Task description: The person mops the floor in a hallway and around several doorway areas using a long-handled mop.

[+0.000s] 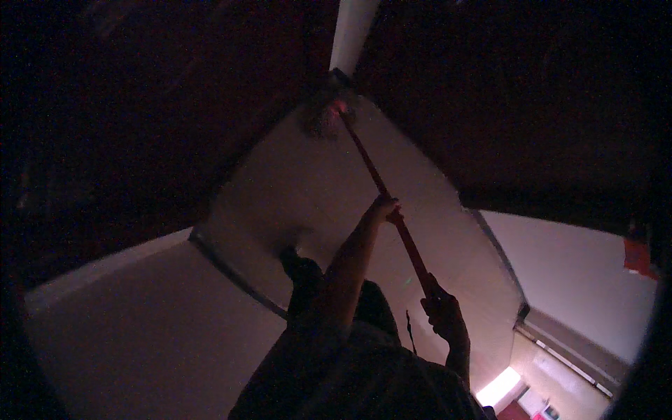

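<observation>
A broom with a long reddish handle [413, 251] slants across the middle of the head view. Its bristle head [321, 118] is at the far end, on the pale floor near a corner, and looks blurred and dim. My left hand [388, 208] is wrapped around the middle of the handle. Closer to my body, my right hand [443, 314] grips the handle near its upper end. One of my feet [290, 254] shows on the floor [294, 184] left of my left forearm.
Dark surfaces rise on both sides of the floor, too dim to identify. A pale upright strip [353, 34] stands beyond the broom head. Dark skirting [231, 273] edges the left wall [157, 325]. At right are a pale wall [567, 262], a red object [638, 257] and a bright patch [499, 387].
</observation>
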Available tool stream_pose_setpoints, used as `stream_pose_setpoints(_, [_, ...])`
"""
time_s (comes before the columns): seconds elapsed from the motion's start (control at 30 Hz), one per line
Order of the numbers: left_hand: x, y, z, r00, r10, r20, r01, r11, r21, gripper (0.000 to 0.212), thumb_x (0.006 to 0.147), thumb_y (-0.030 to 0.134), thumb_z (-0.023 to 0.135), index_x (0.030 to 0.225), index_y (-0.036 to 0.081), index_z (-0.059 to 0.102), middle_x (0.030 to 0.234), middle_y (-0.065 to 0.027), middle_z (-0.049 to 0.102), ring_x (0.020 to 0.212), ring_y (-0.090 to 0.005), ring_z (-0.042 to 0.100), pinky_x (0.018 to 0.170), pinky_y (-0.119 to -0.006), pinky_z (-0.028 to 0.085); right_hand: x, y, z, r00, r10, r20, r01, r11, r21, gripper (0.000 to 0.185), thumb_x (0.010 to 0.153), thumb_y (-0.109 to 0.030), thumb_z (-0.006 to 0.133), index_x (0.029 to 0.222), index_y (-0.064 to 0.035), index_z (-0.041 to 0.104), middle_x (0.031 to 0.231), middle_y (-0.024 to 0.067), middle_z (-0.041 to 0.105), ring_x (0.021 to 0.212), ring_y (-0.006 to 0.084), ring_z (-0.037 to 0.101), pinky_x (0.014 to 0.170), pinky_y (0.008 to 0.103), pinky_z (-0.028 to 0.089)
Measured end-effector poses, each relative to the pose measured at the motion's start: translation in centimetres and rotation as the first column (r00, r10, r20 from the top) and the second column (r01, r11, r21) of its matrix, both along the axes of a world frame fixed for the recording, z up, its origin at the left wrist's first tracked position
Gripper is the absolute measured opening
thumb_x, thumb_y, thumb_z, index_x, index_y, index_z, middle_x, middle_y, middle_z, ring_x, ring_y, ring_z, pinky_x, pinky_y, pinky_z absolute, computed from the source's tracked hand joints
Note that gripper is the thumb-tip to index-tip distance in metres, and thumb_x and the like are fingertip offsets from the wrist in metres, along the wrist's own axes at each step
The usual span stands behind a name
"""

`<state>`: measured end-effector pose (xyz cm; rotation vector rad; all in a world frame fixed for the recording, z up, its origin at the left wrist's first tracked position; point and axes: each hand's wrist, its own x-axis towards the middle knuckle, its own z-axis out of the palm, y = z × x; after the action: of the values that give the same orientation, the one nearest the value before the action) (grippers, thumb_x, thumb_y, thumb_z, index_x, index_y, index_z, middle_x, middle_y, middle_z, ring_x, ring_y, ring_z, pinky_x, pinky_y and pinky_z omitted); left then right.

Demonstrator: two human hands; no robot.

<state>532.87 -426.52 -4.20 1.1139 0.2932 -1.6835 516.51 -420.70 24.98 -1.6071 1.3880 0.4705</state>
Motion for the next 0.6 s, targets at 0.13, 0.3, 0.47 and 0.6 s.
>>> stream_pose_setpoints(0.13, [-1.4,5.1,0.4,0.999,-0.009,-0.052,0.006,0.998,-0.066,0.013,0.073,0.014,0.047,0.072,0.002,0.044,0.061,-0.0094,0.049,0.054,-0.0243,0.054,0.049,-0.038,0.049,0.2,2.5,1.6,0.98,0.118,-0.159,-0.103,0.99,0.096,0.032,0.073,-0.018,0.05,0.103,-0.0097,0.043,0.052,0.0022,0.046,0.041,0.0084,0.042,0.038,0.0229,0.037])
stream_pose_setpoints(0.3, [-5.5,16.7,5.5,0.944,-0.184,-0.275,0.121,0.965,-0.231,0.016,0.072,0.019,0.05,0.074,0.004,0.051,0.066,-0.0082,0.053,0.066,-0.0189,0.055,0.058,-0.033,0.047,-1.6,7.0,7.8,0.887,-0.117,-0.446,0.254,0.931,0.263,0.023,0.072,-0.013,0.048,0.093,-0.0034,0.049,0.063,0.0051,0.052,0.054,0.0118,0.048,0.047,0.0264,0.04])
stream_pose_setpoints(0.47, [-10.2,22.8,2.2,0.911,-0.35,-0.218,0.329,0.936,-0.125,0.016,0.07,0.018,0.051,0.077,0.004,0.051,0.067,-0.0073,0.052,0.065,-0.0191,0.054,0.059,-0.03,0.044,1.1,10.6,6.3,0.863,-0.374,-0.341,0.458,0.863,0.214,0.026,0.073,-0.015,0.048,0.098,-0.0055,0.047,0.06,0.0031,0.05,0.05,0.0098,0.045,0.044,0.0242,0.038])
stream_pose_setpoints(0.6, [-6.1,21.9,5.3,0.938,-0.345,0.017,0.342,0.936,0.083,0.016,0.07,0.018,0.05,0.076,0.004,0.051,0.066,-0.0083,0.052,0.063,-0.0207,0.053,0.058,-0.029,0.043,2.9,11.9,4.5,0.797,-0.541,-0.269,0.596,0.777,0.204,0.029,0.074,-0.016,0.048,0.102,-0.0071,0.046,0.057,0.0014,0.048,0.046,0.0081,0.043,0.041,0.0224,0.036])
